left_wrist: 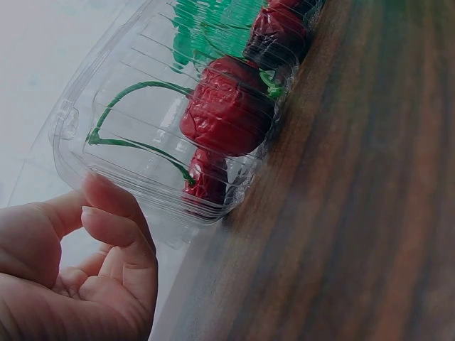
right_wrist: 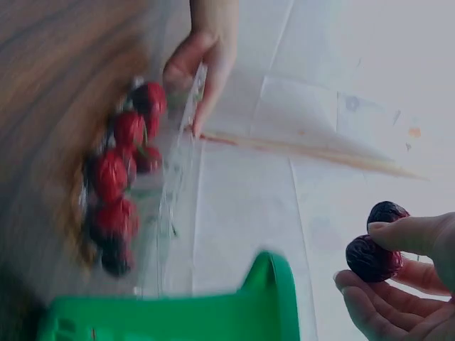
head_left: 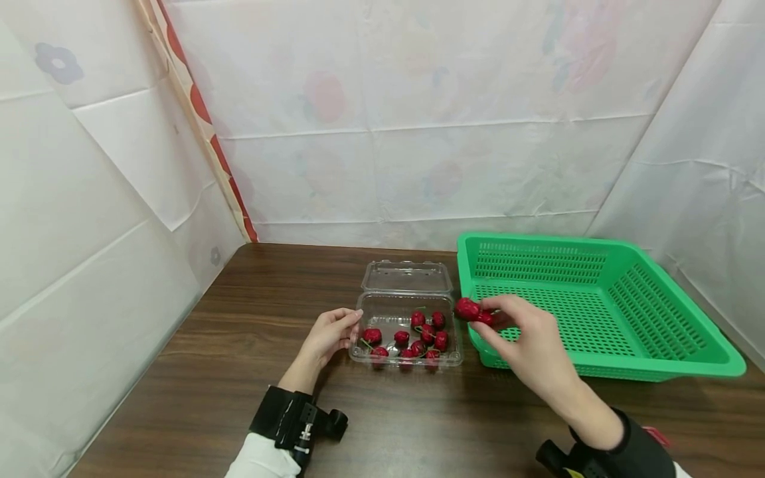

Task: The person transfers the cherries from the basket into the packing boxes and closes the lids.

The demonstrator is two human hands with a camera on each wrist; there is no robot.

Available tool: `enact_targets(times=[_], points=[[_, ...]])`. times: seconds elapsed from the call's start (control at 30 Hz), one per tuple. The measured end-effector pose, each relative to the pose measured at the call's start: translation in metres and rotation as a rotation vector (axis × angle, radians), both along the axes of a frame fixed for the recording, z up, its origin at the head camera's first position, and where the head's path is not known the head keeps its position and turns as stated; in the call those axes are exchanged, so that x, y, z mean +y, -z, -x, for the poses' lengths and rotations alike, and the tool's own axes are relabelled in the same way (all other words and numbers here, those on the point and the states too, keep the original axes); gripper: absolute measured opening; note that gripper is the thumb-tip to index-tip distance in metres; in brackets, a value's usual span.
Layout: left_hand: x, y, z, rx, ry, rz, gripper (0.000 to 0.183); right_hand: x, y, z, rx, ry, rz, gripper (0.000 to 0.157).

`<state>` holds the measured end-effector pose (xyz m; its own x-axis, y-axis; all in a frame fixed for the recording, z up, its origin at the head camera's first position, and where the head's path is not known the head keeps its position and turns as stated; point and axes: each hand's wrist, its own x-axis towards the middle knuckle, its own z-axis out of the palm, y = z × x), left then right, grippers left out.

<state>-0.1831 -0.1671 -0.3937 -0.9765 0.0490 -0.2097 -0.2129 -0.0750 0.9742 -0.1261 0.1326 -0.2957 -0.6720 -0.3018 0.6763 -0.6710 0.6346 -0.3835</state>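
Observation:
In the head view, my left hand (head_left: 330, 334) pinches the left rim of a clear plastic clamshell box (head_left: 379, 307), whose lid (head_left: 408, 277) lies folded back. Dark red, wrinkled cherries (head_left: 441, 341) with green stems lie in the box, mostly toward its right side. The left wrist view shows thumb and finger at the box's corner, near a large cherry (left_wrist: 226, 106). My right hand (head_left: 532, 342) is raised between the box and a green basket, pinching two cherries (head_left: 467, 309) between thumb and fingers. These held cherries (right_wrist: 373, 257) look darker in the right wrist view.
The green slatted plastic basket (head_left: 657, 368) stands right of the box, its left end close beside it. A brown wood-grain table (head_left: 251, 305) carries both. White patterned sheeting (head_left: 382, 172) hangs behind and at the sides.

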Motion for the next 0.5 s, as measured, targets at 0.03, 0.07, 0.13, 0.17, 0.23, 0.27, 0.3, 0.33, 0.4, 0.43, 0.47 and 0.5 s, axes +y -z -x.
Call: enact_targets(times=[0.03, 0.07, 0.13, 0.17, 0.23, 0.27, 0.3, 0.33, 0.4, 0.43, 0.47, 0.5], points=[[0.0, 0.0, 0.0, 0.0, 0.0, 0.001, 0.025, -0.004, 0.001, 0.0, 0.006, -0.013, 0.001, 0.028], [0.0, 0.0, 0.0, 0.0, 0.0, 0.003, 0.025, -0.009, 0.003, 0.0, 0.013, -0.027, 0.002, 0.028], [0.0, 0.0, 0.0, 0.0, 0.0, 0.005, 0.025, -0.017, 0.006, 0.001, 0.023, -0.05, -0.001, 0.028], [0.0, 0.0, 0.0, -0.001, -0.001, 0.005, 0.025, -0.02, 0.008, 0.001, 0.026, -0.062, -0.001, 0.028], [0.0, 0.001, 0.0, -0.002, 0.0, 0.005, 0.025, -0.028, 0.011, 0.002, 0.028, -0.083, 0.001, 0.027], [0.0, 0.001, 0.0, -0.003, -0.001, 0.005, 0.025, -0.032, 0.013, 0.002, 0.029, -0.093, 0.003, 0.026], [0.0, 0.001, 0.0, -0.003, -0.002, 0.005, 0.025, -0.035, 0.014, 0.003, 0.027, -0.1, 0.005, 0.026], [0.0, 0.0, 0.0, -0.004, -0.004, 0.006, 0.025, -0.039, 0.016, 0.004, 0.023, -0.11, 0.008, 0.026], [0.0, 0.0, 0.0, -0.004, -0.005, 0.008, 0.025, -0.046, 0.019, 0.004, 0.016, -0.129, 0.011, 0.025], [0.0, 0.0, 0.0, -0.004, -0.006, 0.008, 0.025, -0.049, 0.02, 0.005, 0.009, -0.137, 0.013, 0.025], [0.0, 0.0, 0.0, -0.004, -0.006, 0.01, 0.026, -0.052, 0.021, 0.005, 0.001, -0.144, 0.015, 0.024], [0.0, 0.0, 0.0, -0.005, -0.005, 0.011, 0.026, -0.056, 0.022, 0.006, -0.009, -0.148, 0.017, 0.024]])
